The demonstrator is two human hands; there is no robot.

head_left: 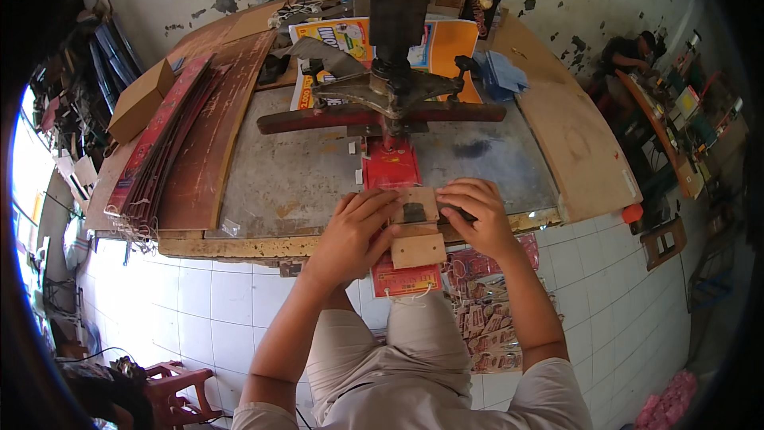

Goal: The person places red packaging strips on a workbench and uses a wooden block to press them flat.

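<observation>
A tan wooden block (417,251) with a dark patch in its upper part lies over a red printed strip (391,169) at the table's front edge. At the block's left side, the fingers and thumb of my left hand (360,229) are closed on it. My right hand (480,211) is bent at the block's right edge, fingertips near its corner. Something dark shows between its thumb and fingers; I cannot make out what. The strip's lower end, with white cord through it, hangs over the edge above my lap.
Just beyond my hands stands a metal press (390,87) with a red crossbar. Stacked red strips (159,143) and a cardboard box (141,101) lie at left. Blue sheets (505,76) rest at back right. Printed sheets (489,310) lie below the table; another person (629,56) sits far right.
</observation>
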